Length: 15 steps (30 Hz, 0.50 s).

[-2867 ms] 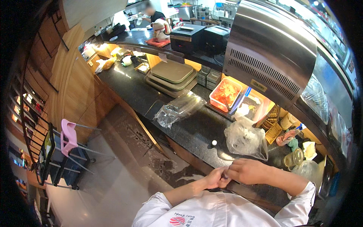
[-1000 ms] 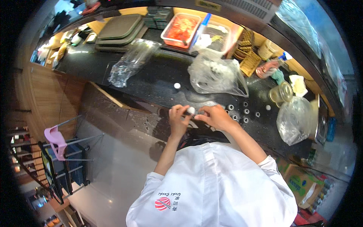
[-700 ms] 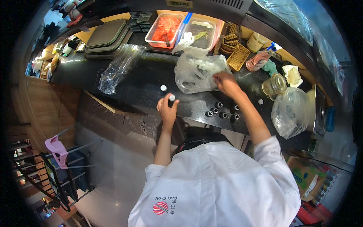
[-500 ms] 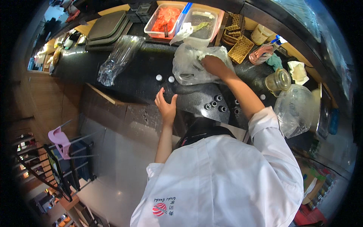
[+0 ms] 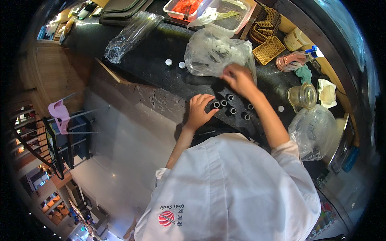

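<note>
My left hand (image 5: 197, 111) curls its thumb and fingers around the leftmost small dark bottle (image 5: 216, 105) in a group standing on the black counter. Several more uncapped dark bottles (image 5: 232, 111) stand just right of it, their round mouths facing up. My right hand (image 5: 240, 81) is above the counter at the near edge of a clear plastic bag (image 5: 201, 52), fingers pinched together. Whatever they hold, if anything, is hidden. White caps (image 5: 220, 48) show inside the bag. Two loose white caps (image 5: 175, 63) lie left of it, and another white cap (image 5: 280, 108) lies to the right.
Rolled clear plastic (image 5: 132, 37) lies at the back left, near stacked trays (image 5: 120, 5). Food tubs (image 5: 229, 25) line the back. To the right are a wicker basket (image 5: 268, 50), a spray bottle (image 5: 291, 61), a glass jar (image 5: 302, 95) and another plastic bag (image 5: 311, 132).
My right hand has come out of the plastic bag, toward me and the bottles. My left hand has moved right, from near the loose caps to the leftmost bottle. The view has shifted.
</note>
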Each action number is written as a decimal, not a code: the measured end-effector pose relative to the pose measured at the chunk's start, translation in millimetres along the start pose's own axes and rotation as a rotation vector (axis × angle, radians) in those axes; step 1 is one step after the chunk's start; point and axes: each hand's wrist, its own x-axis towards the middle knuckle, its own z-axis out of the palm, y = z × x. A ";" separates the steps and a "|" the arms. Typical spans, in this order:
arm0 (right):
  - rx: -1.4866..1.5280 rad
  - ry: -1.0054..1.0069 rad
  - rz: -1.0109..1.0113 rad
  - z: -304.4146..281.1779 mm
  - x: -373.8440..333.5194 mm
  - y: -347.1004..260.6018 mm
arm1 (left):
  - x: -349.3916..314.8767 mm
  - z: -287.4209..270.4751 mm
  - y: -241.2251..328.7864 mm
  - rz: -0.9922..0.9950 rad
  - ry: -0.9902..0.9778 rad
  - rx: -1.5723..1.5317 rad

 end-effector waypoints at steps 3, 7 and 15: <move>0.136 -0.130 -0.073 0.3 -40.7 -13.7 | 4.4 4.8 -1.8 0.016 0.025 0.051; 0.102 -0.170 -0.156 8.9 -59.9 -17.8 | 4.4 12.5 -7.8 -0.060 0.076 -0.008; 0.014 -0.297 -0.283 15.4 -44.6 -18.9 | 3.6 26.3 -11.4 -0.107 0.225 0.022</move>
